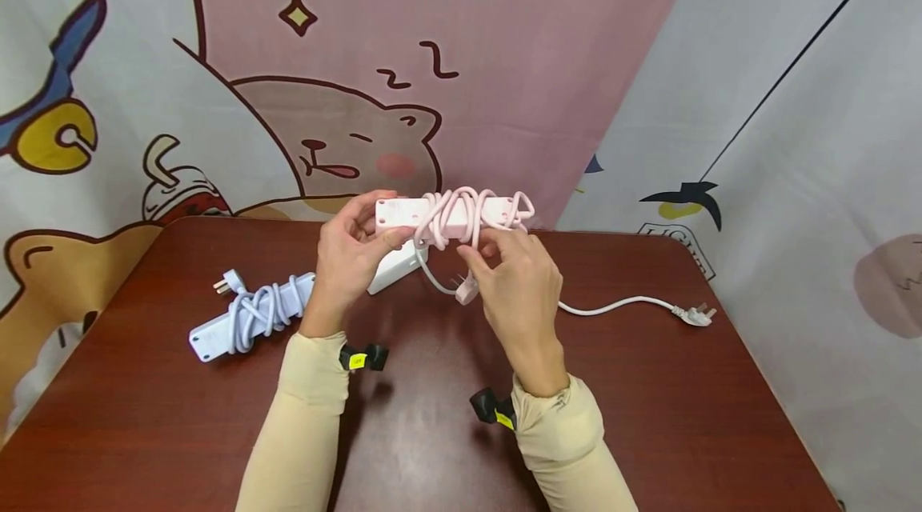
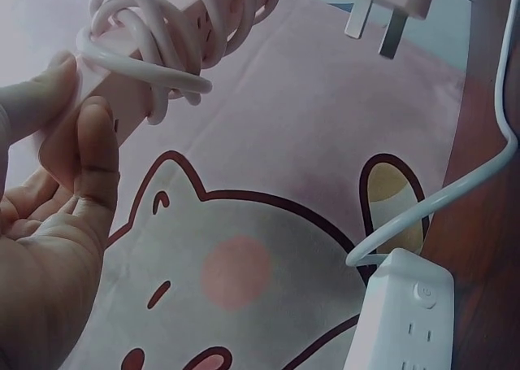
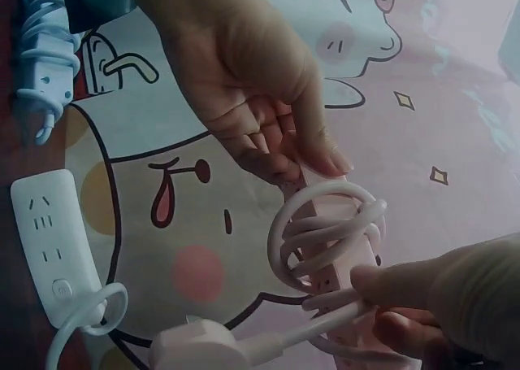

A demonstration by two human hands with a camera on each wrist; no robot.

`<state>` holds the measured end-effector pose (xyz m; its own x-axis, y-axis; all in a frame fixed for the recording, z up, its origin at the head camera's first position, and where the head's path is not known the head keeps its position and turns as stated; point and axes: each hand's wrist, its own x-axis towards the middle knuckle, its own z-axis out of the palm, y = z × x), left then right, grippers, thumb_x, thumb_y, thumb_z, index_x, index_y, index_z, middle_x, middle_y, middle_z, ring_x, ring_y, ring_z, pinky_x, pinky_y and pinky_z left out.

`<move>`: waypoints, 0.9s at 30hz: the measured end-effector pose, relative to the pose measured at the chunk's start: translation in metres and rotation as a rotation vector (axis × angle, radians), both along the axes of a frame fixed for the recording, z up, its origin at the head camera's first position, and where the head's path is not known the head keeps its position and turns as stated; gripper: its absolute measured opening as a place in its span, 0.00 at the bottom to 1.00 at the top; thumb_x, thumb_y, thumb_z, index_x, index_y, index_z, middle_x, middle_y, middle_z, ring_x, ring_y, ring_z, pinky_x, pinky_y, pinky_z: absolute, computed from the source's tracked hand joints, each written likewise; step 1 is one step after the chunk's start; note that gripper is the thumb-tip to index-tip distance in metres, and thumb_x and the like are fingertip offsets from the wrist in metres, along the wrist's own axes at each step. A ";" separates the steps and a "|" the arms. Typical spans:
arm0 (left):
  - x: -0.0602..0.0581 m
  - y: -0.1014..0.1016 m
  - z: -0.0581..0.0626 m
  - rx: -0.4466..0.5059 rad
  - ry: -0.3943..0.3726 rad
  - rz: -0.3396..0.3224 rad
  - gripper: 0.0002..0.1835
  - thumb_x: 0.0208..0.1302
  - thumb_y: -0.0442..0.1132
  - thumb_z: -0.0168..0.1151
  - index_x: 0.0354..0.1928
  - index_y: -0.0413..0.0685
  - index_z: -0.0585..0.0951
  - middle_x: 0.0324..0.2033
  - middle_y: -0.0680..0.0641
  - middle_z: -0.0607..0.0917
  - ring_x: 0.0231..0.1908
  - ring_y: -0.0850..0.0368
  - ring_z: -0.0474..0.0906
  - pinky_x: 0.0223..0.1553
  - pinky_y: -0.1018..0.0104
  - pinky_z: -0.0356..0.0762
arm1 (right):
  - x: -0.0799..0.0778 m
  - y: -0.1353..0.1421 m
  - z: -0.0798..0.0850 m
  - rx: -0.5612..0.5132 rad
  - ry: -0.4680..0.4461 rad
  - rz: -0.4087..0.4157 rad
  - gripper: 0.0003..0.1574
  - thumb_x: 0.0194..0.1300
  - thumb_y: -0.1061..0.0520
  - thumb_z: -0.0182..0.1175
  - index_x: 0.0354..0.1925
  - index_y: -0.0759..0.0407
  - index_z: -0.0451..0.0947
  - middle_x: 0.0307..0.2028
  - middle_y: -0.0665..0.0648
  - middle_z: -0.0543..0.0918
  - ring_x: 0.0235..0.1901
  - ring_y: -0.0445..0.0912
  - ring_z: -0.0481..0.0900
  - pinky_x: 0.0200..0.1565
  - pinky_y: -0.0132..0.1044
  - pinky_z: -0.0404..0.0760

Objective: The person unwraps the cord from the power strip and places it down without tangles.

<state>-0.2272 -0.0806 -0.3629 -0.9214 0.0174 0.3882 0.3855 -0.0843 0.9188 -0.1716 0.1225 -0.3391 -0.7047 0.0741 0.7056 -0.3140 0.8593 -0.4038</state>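
Note:
Above the table, my left hand (image 1: pixel 344 256) grips one end of a pink power strip (image 1: pixel 396 212), thumb in front and fingers behind. Its pink cord (image 1: pixel 468 208) is wound several times around the strip's middle and far end. With thumb and fingertips, my right hand (image 1: pixel 522 280) pinches the cord just under the strip. From there the cord's end runs to a pink plug (image 1: pixel 467 290) that hangs below, its metal prongs (image 2: pixel 392 35) bare in the left wrist view. Across the strip, the right wrist view shows the loops (image 3: pixel 325 232) lying loosely.
Behind the hands a white power strip (image 1: pixel 392 270) lies on the brown table (image 1: pixel 425 432); its cord (image 1: pixel 612 309) stretches right to a white plug (image 1: pixel 697 315). At the left rests a light blue power strip (image 1: pixel 212 338) wrapped in its own cord. A printed curtain (image 1: pixel 526 56) hangs behind.

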 end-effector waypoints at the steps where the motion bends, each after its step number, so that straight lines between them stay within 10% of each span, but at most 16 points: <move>1: 0.000 0.000 0.000 -0.004 0.002 0.000 0.26 0.59 0.25 0.72 0.60 0.35 0.78 0.46 0.57 0.87 0.36 0.65 0.85 0.35 0.74 0.85 | -0.001 0.000 0.000 0.005 0.005 0.007 0.14 0.54 0.51 0.79 0.35 0.57 0.88 0.26 0.52 0.84 0.28 0.49 0.79 0.29 0.44 0.77; 11: -0.001 -0.001 -0.001 -0.048 0.001 0.019 0.27 0.58 0.27 0.74 0.61 0.36 0.78 0.51 0.41 0.86 0.38 0.65 0.84 0.36 0.75 0.85 | -0.001 0.016 0.006 0.110 0.067 0.104 0.04 0.60 0.61 0.70 0.35 0.62 0.86 0.25 0.56 0.84 0.28 0.51 0.77 0.29 0.43 0.76; 27: -0.002 -0.006 -0.003 -0.093 0.024 0.016 0.28 0.56 0.28 0.76 0.59 0.36 0.79 0.52 0.42 0.87 0.42 0.66 0.85 0.43 0.77 0.84 | -0.002 0.044 0.016 0.274 0.054 0.251 0.09 0.71 0.60 0.62 0.44 0.65 0.83 0.34 0.60 0.83 0.35 0.56 0.77 0.39 0.47 0.78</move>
<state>-0.2289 -0.0864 -0.3662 -0.9123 0.0393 0.4076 0.4082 0.0075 0.9129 -0.1734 0.1669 -0.3235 -0.6381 -0.2929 0.7121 -0.5431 0.8267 -0.1467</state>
